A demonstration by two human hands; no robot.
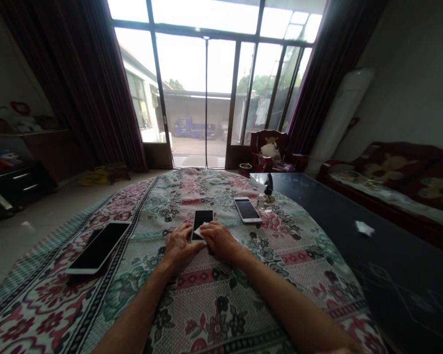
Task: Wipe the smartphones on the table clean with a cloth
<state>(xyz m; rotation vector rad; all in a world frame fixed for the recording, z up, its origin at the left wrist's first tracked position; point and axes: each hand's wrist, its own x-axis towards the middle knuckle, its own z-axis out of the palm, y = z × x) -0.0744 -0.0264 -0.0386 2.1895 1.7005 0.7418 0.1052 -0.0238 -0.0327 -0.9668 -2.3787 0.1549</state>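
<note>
A white-framed smartphone (204,216) with a dark screen lies on the flowered tablecloth in front of me. My left hand (180,246) grips its left side and near edge, thumb along the bottom. Between the fingers of my right hand (219,241) is a white tissue (199,231), pressed onto the phone's screen. To the right lies a second white smartphone (247,210), face up. Farther left a tablet (99,247) with a white rim rests face up on a dark object, perhaps its case. Neither hand touches these two.
Beside the second phone stands a small dark object (268,188) on a round base. A crumpled white tissue (364,228) lies on the dark glossy table (387,275) at right. The patterned tablecloth (243,290) spreads under my forearms. A wooden chair (269,147) and glass doors are beyond.
</note>
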